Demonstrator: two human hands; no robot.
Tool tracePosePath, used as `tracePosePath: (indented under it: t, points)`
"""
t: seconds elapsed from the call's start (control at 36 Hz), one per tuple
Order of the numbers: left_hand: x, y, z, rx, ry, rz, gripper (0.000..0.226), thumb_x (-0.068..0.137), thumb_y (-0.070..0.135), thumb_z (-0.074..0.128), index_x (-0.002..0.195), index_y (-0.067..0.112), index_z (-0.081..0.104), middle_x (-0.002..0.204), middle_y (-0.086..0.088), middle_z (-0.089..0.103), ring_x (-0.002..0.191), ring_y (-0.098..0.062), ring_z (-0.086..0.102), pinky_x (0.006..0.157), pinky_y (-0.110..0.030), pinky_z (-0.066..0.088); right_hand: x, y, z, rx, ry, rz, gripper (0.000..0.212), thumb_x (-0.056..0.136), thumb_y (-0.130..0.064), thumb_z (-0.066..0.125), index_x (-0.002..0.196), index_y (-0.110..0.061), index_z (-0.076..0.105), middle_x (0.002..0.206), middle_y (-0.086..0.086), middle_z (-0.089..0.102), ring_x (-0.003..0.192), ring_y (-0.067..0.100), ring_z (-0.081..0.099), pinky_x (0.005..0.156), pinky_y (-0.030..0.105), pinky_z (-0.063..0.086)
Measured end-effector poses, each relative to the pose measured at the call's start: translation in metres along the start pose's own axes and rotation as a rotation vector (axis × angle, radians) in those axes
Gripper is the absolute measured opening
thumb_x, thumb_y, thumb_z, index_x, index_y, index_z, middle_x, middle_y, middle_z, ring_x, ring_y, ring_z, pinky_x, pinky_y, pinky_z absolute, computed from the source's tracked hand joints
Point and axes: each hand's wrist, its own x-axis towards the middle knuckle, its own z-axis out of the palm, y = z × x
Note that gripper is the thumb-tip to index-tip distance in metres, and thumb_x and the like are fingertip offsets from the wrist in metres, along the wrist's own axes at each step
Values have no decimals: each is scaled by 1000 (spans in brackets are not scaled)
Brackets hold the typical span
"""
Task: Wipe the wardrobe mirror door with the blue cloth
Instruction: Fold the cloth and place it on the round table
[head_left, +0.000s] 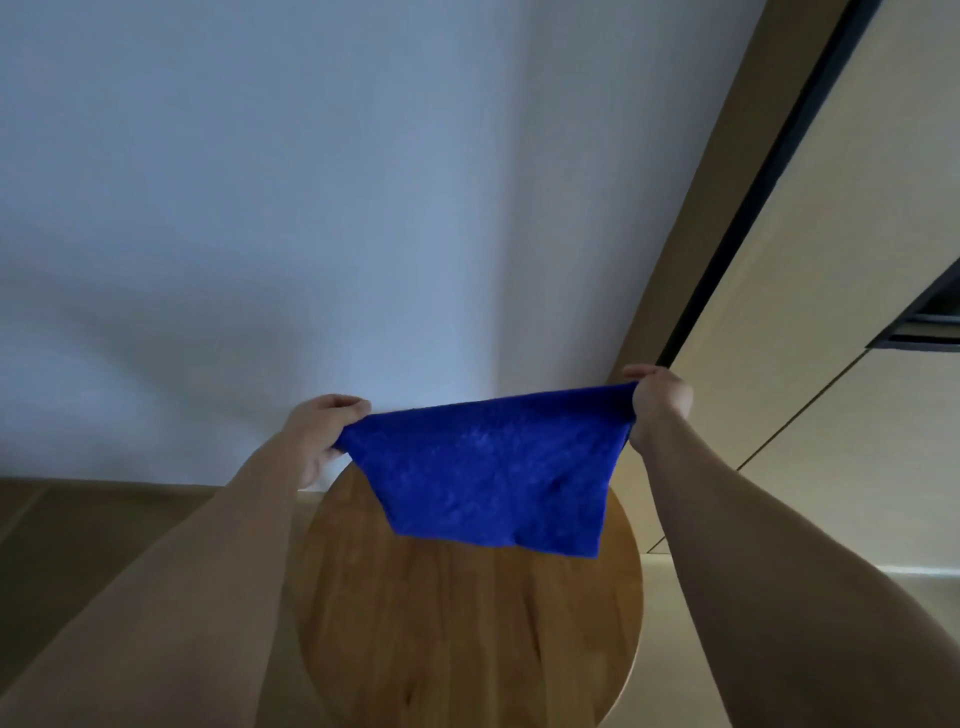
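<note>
The blue cloth hangs spread out in the air between my two hands, above a round wooden table. My left hand pinches its upper left corner. My right hand pinches its upper right corner, a little higher. The cloth's lower edge droops free over the tabletop. A beige wardrobe with a dark vertical strip rises at the right; no mirror surface shows in this view.
A round wooden table stands directly below the cloth. A plain white wall fills the left and centre. Brown flooring runs along the wall's foot at the left. A dark recessed handle sits at the right edge.
</note>
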Motion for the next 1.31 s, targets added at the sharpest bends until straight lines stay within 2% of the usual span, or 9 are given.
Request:
tracePosePath:
  t: [0.19,0.36,0.58,0.67,0.81,0.97,1.08,1.17,1.31]
  points:
    - [4,26,0,222,-220,-35,54,73,-27,51,112,11,57,110,-20,54,98,-30,56,77,-32,50,5,-11,-7,-33,-140,-49,42,85,11,36,99,-15,66,91,1,56,78,15,49,60,26,44]
    - [10,24,4,529,-73,71,40,73,-24,54,103,2,61,113,-20,55,106,-35,53,90,-40,48,9,-5,-7,-237,-130,-188,45,85,15,34,103,-14,64,113,8,56,103,25,51,79,33,50]
    - [13,14,5,562,36,231,16,90,3,56,101,0,67,93,-11,61,86,-22,55,75,-29,43,6,7,-9,-319,72,-276,41,78,8,36,82,-21,65,97,5,59,95,27,57,75,40,55]
    - [10,14,2,470,-2,245,12,91,8,57,84,7,67,81,-2,57,73,-12,50,63,-17,37,10,7,-14,-388,65,-282,29,86,-1,44,88,-20,65,116,9,52,97,28,54,83,43,54]
    - [6,14,7,351,-23,226,16,90,24,60,90,10,68,96,-11,67,83,-20,59,71,-27,47,5,4,-22,-601,-68,-345,23,83,-9,40,87,-18,61,91,8,62,76,24,54,56,28,42]
    - [-6,21,49,245,-56,247,17,91,23,60,93,7,66,101,-17,66,92,-29,63,78,-41,55,-35,1,14,-440,-329,-233,31,86,-3,44,108,-15,63,91,8,64,79,23,62,75,41,57]
    - [-15,25,79,326,-106,332,21,95,16,51,86,3,65,85,-16,63,83,-30,58,74,-38,52,-74,4,47,-289,-633,-92,30,83,4,47,99,-3,71,73,6,62,56,13,59,49,22,52]
    - [-18,27,89,383,-141,354,27,97,19,47,80,3,60,74,-11,54,72,-25,48,64,-30,41,-90,4,60,-205,-736,34,20,83,2,51,92,1,69,76,10,59,56,20,64,51,23,53]
    - [-19,25,81,376,-316,249,42,88,49,56,100,11,68,96,-9,70,90,-23,64,88,-36,50,-92,7,63,-238,-830,-6,10,87,4,52,87,0,62,64,10,68,55,18,68,52,21,53]
